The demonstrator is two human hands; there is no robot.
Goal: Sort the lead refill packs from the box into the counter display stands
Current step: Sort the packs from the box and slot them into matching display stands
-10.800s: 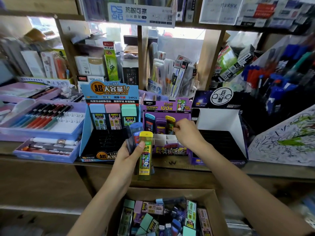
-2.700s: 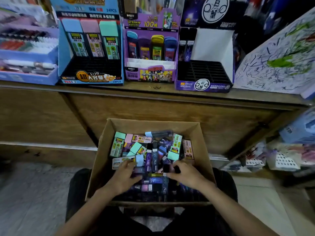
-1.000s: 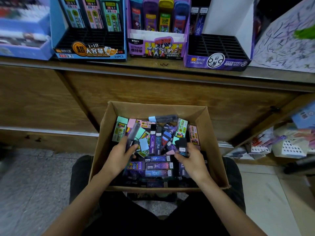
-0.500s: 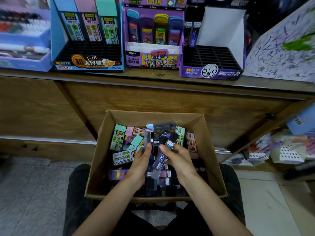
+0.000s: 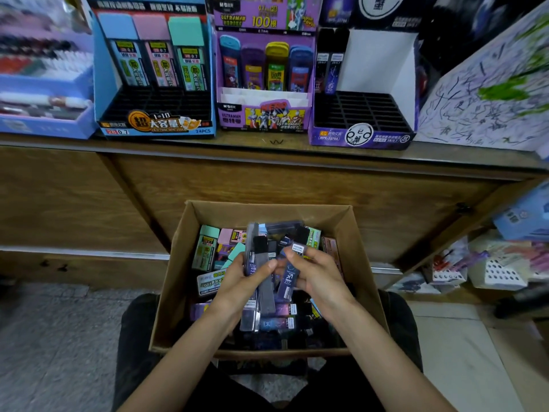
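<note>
Wooden counter [image 5: 267, 176] bears stands [image 5: 361, 136]; left grip [image 5: 237, 282] clasps several dark packs [image 5: 266, 292], right grip [image 5: 322, 276] one.

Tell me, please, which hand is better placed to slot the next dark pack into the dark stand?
Probably the right hand: it pinches a single dark pack, and the dark stand sits on its side. The left hand grips a bundle of packs.
</note>
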